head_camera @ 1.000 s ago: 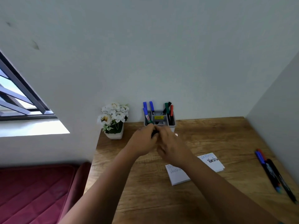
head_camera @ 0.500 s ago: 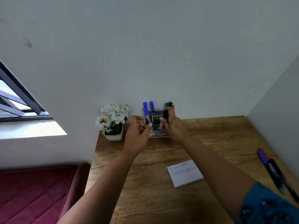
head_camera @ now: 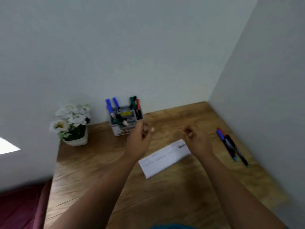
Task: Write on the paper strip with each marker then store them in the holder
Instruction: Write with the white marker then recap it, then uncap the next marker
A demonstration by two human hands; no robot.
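Note:
A grey holder (head_camera: 130, 123) stands at the back of the wooden desk with several blue, green, red and black markers in it. A white paper strip (head_camera: 163, 160) with handwriting lies in the middle of the desk. Three loose markers (head_camera: 231, 145) lie side by side near the right wall. My left hand (head_camera: 140, 139) hovers just right of the holder with loosely curled fingers and holds nothing. My right hand (head_camera: 197, 139) hangs over the strip's far end, fingers loosely curled and empty. The frame is blurred by motion.
A white pot of white flowers (head_camera: 72, 124) stands left of the holder by the wall. Walls close the desk (head_camera: 102, 164) at the back and the right. A dark red cushion (head_camera: 21, 207) lies below the desk's left edge.
My right hand has left the black marker in the holder and drawn back to the right. My left hand has moved right, past the holder. The view has shifted to the right.

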